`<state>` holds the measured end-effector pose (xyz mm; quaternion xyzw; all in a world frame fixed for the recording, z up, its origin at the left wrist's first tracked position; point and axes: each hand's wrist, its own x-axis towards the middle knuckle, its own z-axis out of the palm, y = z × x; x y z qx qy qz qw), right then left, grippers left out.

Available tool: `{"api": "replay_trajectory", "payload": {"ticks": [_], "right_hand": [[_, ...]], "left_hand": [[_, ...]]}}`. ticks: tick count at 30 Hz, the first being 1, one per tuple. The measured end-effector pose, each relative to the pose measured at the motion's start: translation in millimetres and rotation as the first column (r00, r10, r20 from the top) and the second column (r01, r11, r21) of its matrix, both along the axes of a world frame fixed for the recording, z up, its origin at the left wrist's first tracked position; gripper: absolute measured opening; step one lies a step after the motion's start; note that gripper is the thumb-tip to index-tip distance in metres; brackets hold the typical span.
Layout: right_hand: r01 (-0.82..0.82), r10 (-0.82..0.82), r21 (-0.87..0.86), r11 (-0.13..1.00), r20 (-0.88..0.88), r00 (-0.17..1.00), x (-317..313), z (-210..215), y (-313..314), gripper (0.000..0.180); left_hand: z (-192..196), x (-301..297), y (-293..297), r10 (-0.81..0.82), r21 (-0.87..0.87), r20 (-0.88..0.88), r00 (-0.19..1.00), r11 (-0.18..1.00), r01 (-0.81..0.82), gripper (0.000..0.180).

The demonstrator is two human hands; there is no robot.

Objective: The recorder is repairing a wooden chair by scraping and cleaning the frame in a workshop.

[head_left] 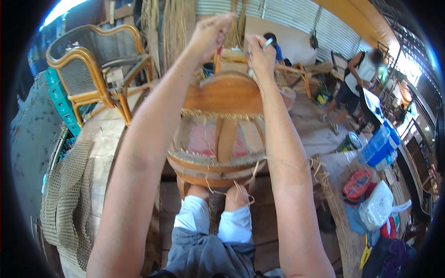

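My left hand (212,36) is raised beyond the top of a wooden chair frame (227,98), its fingers curled together. Whatever they pinch, if anything, is too small to make out. Close to its right, my right hand (262,56) is closed around a slim tool (268,43) with a shiny rounded end; its kind is unclear. The chair stands between my knees, with a broad curved back panel and a rounded seat frame. Woven fibre (204,159) edges the seat opening. Loose pale strands (255,169) hang from its right front.
At left, a rattan armchair (88,69) stands on a wooden surface near woven mesh (69,199). Bags (378,204) and a water bottle (373,146) crowd a bench at right. One person (359,76) stands far right; another (278,48) is behind my right hand.
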<state>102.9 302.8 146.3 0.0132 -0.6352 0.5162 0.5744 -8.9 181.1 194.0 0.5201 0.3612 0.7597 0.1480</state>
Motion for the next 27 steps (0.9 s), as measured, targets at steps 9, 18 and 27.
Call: {"api": "replay_trajectory", "payload": {"ticks": [9,18,27], "right_hand": [[0.026,-0.024,-0.073,0.997,0.028,0.999,8.1,2.6,-8.6,0.023],[0.029,-0.030,0.046,0.999,0.008,1.000,-0.9,2.1,-4.8,0.022],[-0.073,0.075,-0.019,0.997,0.119,0.990,-6.8,2.6,15.9,0.021]], "left_hand": [[-2.3,-5.2,-5.7,-0.076,0.031,0.014,0.997,0.997,0.076,0.029],[-22.2,-18.2,15.8,-0.052,0.035,-0.017,0.999,0.998,0.052,0.029],[-17.3,-12.2,8.3,0.097,-0.105,0.045,0.994,0.990,-0.092,0.029]]}}
